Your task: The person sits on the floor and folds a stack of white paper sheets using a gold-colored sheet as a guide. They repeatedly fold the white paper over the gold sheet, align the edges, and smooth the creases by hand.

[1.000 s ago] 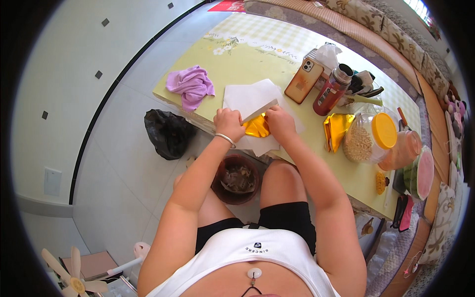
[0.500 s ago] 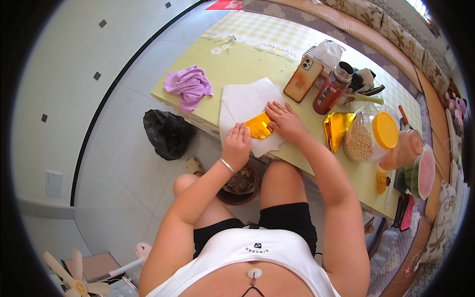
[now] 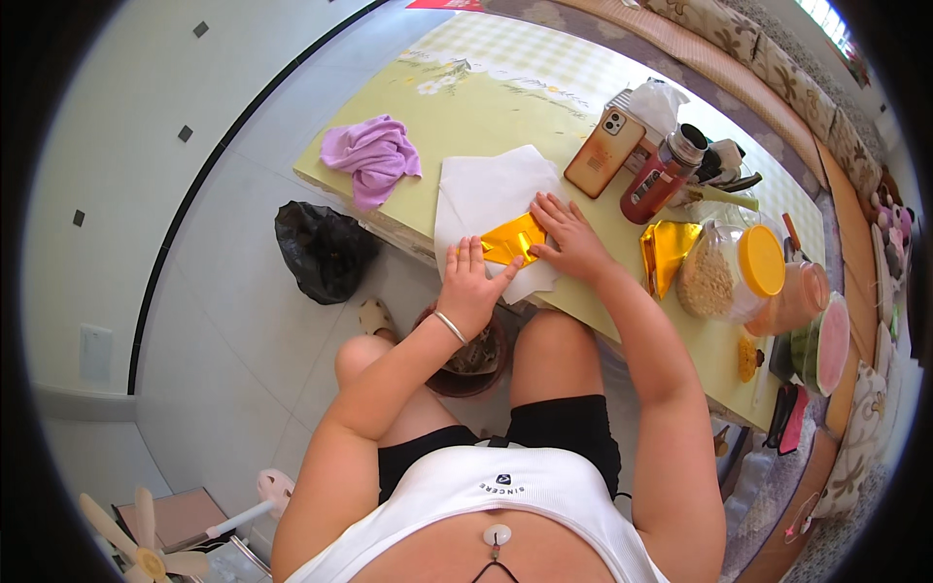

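A folded piece of shiny gold foil paper (image 3: 509, 239) lies on white sheets of paper (image 3: 481, 189) at the table's near edge. My left hand (image 3: 476, 284), with a silver bangle at the wrist, rests on the foil's left end. Its fingers are stretched out and the thumb is spread toward the foil's lower edge. My right hand (image 3: 573, 238) lies over the foil's right end, fingers extended and thumb apart. What lies under the fingertips is hidden. More gold foil sheets (image 3: 667, 251) are stacked to the right, beside a jar.
On the table's right stand a phone (image 3: 604, 153), a dark red bottle (image 3: 663, 175), a yellow-lidded jar (image 3: 714, 272) and a cut watermelon (image 3: 826, 345). A purple cloth (image 3: 372, 157) lies at left. Below are a black bag (image 3: 324, 253) and a bin (image 3: 473, 369) between my legs.
My left thumb has spread away from the fingers to the foil's lower edge. My right hand's fingers have shifted slightly on the foil. The whole view has moved a little.
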A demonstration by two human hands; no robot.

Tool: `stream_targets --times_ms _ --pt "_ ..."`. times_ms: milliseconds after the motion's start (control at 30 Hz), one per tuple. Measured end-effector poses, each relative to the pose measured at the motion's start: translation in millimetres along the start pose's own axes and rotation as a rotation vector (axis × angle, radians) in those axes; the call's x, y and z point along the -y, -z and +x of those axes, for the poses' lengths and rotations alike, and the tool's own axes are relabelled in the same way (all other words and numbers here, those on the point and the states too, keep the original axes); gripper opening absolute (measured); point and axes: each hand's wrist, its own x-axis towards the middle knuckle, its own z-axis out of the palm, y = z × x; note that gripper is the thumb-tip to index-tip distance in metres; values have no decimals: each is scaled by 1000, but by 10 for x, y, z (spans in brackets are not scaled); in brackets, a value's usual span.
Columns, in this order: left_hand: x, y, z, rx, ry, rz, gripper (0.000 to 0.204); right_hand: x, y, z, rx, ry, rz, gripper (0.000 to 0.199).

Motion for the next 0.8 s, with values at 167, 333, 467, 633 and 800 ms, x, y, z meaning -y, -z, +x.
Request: stream_targets --times_ms 167,333,467,633,800 --pt "71 124 -12 -23 69 -110 61 0 69 -8 26 9 98 80" --pt "200 -28 -6 -303 158 -197 32 -129 157 2 16 69 291 73" --pt "277 -73 62 -366 111 -249 23 -98 226 3 -8 72 285 65" --pt "466 -134 122 -484 179 -534 13 -75 190 95 -221 180 123 47" --pt "592 -114 116 -434 767 -1286 5 88 50 193 -318 -199 874 26"
